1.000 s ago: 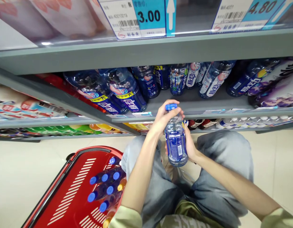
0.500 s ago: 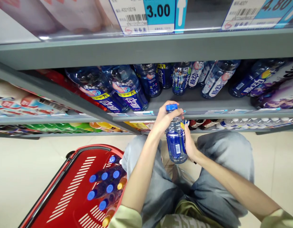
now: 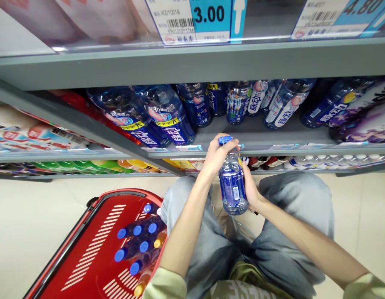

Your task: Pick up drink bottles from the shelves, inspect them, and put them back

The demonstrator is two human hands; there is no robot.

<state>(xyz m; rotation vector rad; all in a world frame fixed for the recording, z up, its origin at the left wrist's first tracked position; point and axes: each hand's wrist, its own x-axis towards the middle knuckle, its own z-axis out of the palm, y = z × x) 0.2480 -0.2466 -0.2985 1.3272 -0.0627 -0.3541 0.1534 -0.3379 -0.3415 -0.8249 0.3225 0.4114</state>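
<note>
1. Head view, the thing in hand: the blue-labelled bottle [image 3: 234,189] is held above the gap between the knees, in front of the shelf [image 3: 211,135], its capped end toward the shelf and its base toward the body
2. Head view, left: the left hand [image 3: 218,154] has its grip clamped on the bottle's neck, fingers and thumb curled just under and partly over the blue cap [image 3: 225,140]; if those fingers turned the cap, it might loosen and leak onto the jeans [image 3: 300,199], though how tight it sits cannot be told
3. Head view, right: the right hand [image 3: 251,187] has its grip closed against the bottle's side, most fingers hidden behind it; smooth plastic could slide through a slack hold, and should the left let go first, the bottle could drop to the tiled floor [image 3: 351,207]
4. Head view, ahead: the neck is near the shelf's front edge, so a careless lift could knock the cap on it, and a push inward could topple the shelved bottles [image 3: 169,120]
5. Head view, left side: the red basket [image 3: 72,249] stands just beside the left knee; a shift of that leg might jolt the capped bottles [image 3: 144,246] inside
</note>
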